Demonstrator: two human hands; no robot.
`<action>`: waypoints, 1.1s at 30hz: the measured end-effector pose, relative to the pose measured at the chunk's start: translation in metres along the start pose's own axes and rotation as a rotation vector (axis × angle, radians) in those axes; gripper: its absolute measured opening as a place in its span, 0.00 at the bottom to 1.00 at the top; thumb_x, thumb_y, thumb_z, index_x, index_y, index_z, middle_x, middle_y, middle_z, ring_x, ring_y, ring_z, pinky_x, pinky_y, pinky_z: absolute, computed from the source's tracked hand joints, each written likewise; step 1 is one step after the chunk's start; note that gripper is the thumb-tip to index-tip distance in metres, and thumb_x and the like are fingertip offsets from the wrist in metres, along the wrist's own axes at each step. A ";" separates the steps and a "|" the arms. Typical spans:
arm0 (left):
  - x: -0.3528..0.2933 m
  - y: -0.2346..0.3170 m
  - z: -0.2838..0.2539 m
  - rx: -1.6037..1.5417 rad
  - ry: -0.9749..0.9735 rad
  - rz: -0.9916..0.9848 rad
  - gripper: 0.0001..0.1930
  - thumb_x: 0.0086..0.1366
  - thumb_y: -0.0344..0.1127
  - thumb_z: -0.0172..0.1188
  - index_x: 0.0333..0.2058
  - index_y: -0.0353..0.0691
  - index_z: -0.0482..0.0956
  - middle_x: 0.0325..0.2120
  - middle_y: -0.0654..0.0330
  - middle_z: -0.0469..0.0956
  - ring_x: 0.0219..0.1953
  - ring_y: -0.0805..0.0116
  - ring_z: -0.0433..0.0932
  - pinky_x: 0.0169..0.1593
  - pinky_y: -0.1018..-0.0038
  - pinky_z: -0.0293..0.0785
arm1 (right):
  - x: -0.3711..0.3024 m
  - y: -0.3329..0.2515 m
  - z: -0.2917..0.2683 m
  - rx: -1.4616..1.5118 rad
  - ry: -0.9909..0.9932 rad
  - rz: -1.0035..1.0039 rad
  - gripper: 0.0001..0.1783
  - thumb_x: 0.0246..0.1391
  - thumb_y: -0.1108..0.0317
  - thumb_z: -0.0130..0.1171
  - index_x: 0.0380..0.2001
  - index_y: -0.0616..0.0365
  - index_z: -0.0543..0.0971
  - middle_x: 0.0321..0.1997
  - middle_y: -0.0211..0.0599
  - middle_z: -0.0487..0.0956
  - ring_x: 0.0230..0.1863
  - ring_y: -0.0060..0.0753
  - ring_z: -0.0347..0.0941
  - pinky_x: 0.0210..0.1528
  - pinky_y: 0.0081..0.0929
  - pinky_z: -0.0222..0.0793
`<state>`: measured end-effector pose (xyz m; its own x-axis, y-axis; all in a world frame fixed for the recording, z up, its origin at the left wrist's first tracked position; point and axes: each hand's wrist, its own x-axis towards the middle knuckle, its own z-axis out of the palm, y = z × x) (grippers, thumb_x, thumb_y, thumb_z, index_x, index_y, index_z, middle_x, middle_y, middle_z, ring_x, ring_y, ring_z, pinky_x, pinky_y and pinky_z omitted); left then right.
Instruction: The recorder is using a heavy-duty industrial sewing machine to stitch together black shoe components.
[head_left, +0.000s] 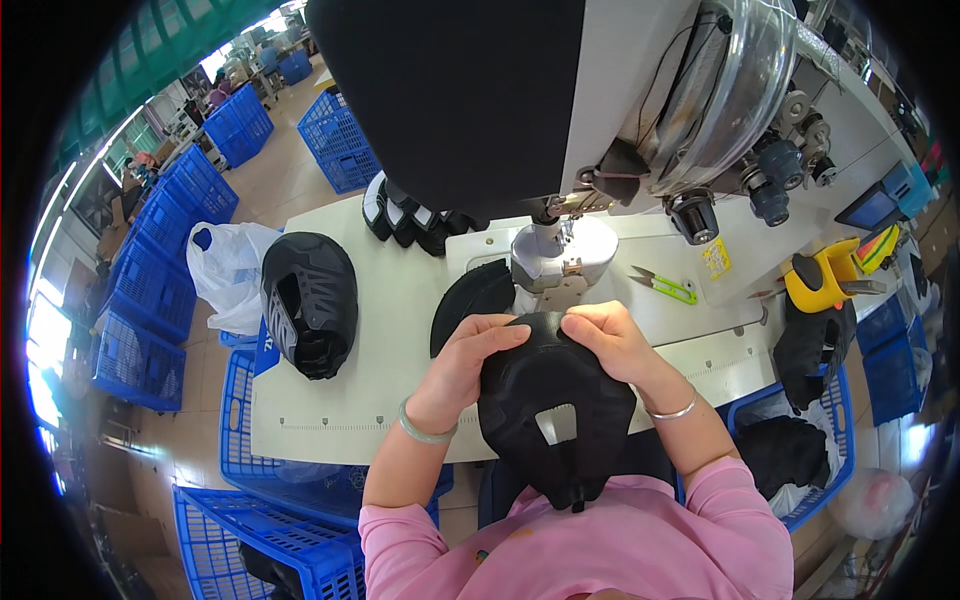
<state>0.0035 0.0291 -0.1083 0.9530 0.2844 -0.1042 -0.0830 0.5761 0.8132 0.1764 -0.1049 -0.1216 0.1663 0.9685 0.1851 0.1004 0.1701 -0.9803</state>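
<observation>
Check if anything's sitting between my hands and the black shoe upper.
Nothing visible is: the left hand and right hand both grip the black shoe upper near its far edge. The dark curved piece lies on the white table beyond the left hand, not between.

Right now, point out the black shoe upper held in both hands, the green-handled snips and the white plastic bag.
Black shoe upper point(556, 378): head view, on the panel just above its opening.
Green-handled snips point(673, 288): head view, on the handle.
White plastic bag point(232, 272): head view, on its crumpled middle.
</observation>
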 end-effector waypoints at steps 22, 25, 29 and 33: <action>-0.008 0.000 -0.009 0.056 -0.025 -0.055 0.10 0.62 0.30 0.62 0.39 0.29 0.80 0.31 0.62 0.82 0.31 0.79 0.79 0.35 0.83 0.75 | 0.005 0.017 0.009 0.392 -0.057 0.058 0.18 0.67 0.61 0.50 0.31 0.65 0.79 0.29 0.23 0.78 0.30 0.11 0.68 0.32 0.14 0.67; -0.007 -0.001 -0.014 0.154 -0.038 -0.015 0.10 0.61 0.30 0.63 0.37 0.29 0.80 0.30 0.62 0.81 0.29 0.80 0.78 0.34 0.83 0.74 | 0.006 0.015 0.012 0.397 -0.064 0.067 0.17 0.67 0.62 0.50 0.30 0.64 0.79 0.29 0.22 0.77 0.29 0.10 0.67 0.31 0.14 0.66; -0.013 0.003 -0.013 0.231 0.038 0.007 0.11 0.59 0.31 0.66 0.39 0.30 0.79 0.31 0.64 0.80 0.31 0.80 0.77 0.36 0.82 0.74 | 0.010 0.018 0.014 0.320 -0.050 0.076 0.17 0.66 0.63 0.52 0.28 0.64 0.78 0.27 0.21 0.76 0.29 0.10 0.66 0.30 0.14 0.64; -0.038 0.005 -0.036 0.448 0.098 0.093 0.24 0.55 0.26 0.69 0.50 0.30 0.73 0.40 0.62 0.78 0.42 0.77 0.76 0.45 0.79 0.73 | 0.012 0.011 0.019 0.257 0.072 0.125 0.12 0.64 0.65 0.55 0.36 0.66 0.80 0.32 0.28 0.79 0.31 0.14 0.71 0.33 0.17 0.70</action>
<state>-0.0433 0.0489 -0.1207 0.9138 0.4025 -0.0550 -0.0123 0.1628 0.9866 0.1607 -0.0877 -0.1319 0.2320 0.9710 0.0573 -0.1751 0.0996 -0.9795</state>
